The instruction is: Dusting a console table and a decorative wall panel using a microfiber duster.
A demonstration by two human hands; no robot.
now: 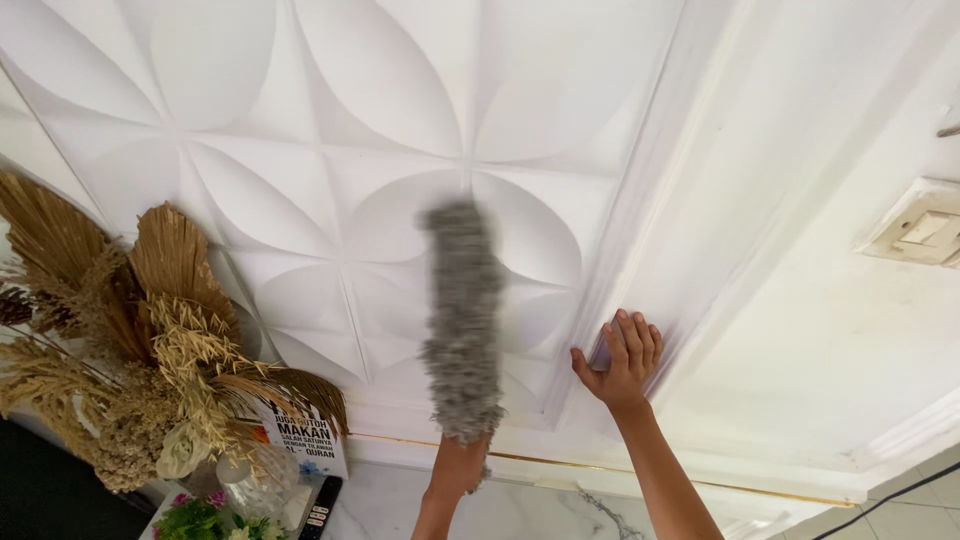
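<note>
My left hand (457, 466) grips the handle of a grey fluffy duster (461, 320). The duster stands upright against a white wall panel (300, 150) with a raised petal pattern, and its head is blurred. My right hand (620, 357) lies flat on the white moulding (640, 200) beside the panel, fingers spread and pointing up. It holds nothing. The two hands are about a hand's width apart.
Dried brown palm leaves and grasses (120, 330) fill a glass vase (255, 490) at the lower left, beside a small printed sign (305, 440), a remote control (322, 508) and some small flowers (195, 518). A white wall switch (920, 235) sits at the right. A marble-look surface (540, 510) lies below.
</note>
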